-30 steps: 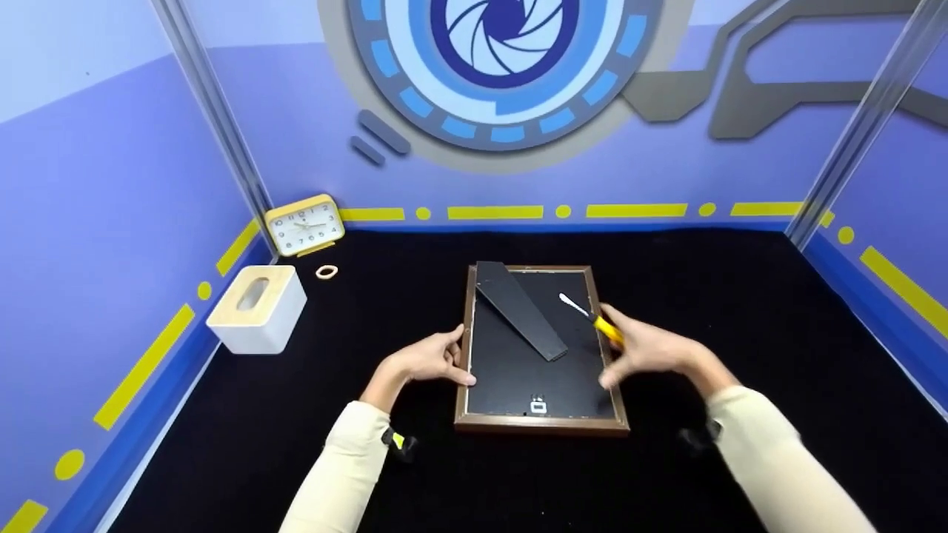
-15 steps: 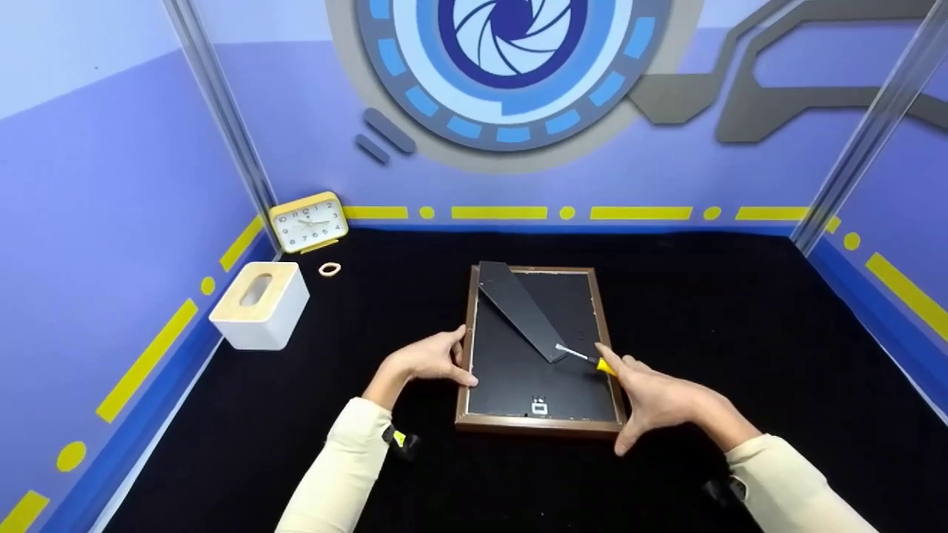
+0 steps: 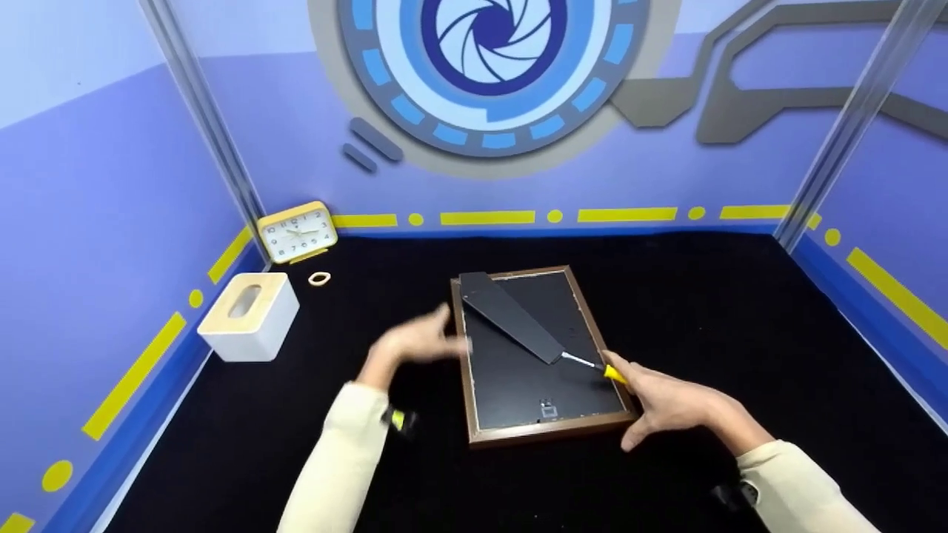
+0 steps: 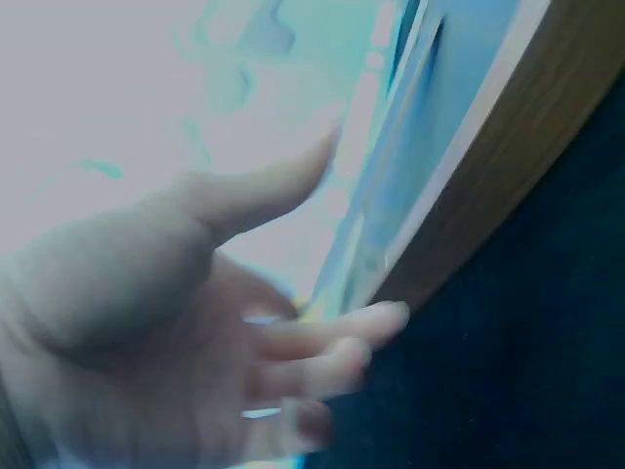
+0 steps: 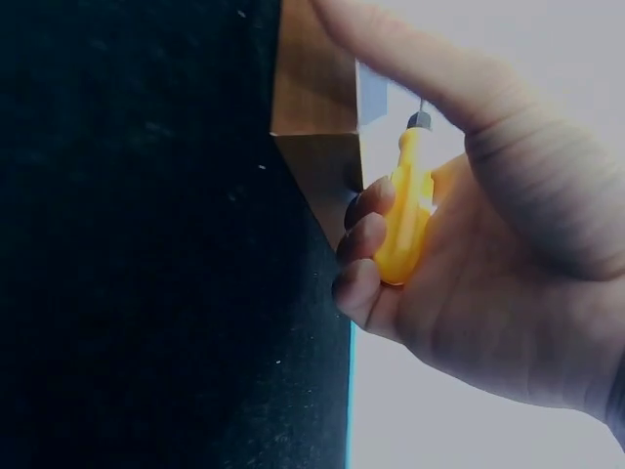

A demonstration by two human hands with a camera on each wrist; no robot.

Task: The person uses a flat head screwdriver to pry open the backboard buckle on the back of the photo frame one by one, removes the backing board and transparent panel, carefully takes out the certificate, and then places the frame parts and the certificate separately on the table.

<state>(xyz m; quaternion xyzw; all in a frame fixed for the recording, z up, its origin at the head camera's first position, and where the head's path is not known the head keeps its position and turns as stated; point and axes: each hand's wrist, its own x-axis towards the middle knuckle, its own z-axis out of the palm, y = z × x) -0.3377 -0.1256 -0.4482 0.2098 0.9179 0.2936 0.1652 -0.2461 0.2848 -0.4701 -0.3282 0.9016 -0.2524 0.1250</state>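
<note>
On the counter: picture frame [image 3: 544, 355] is lying face down.
Your right hand [image 3: 666, 403]: gripping the screwdriver [image 3: 603, 368].
Your left hand [image 3: 415, 344]: fingers spreading loosely beside the frame.

A picture frame [image 3: 544, 433] with a brown wooden border lies face down, showing its black backing and black stand flap [image 3: 511, 317], on a black tabletop [image 3: 703, 311]. The screwdriver [image 3: 601, 368] has a yellow handle and a silvery shaft. Nearby sit a yellow clock [image 3: 296, 232] with a white face, a white tissue box [image 3: 248, 317] with a pale wood-coloured top, and a small ring [image 3: 318, 279], seemingly cream; the purple walls [image 3: 89, 207] carry yellow dashes and dots.
</note>
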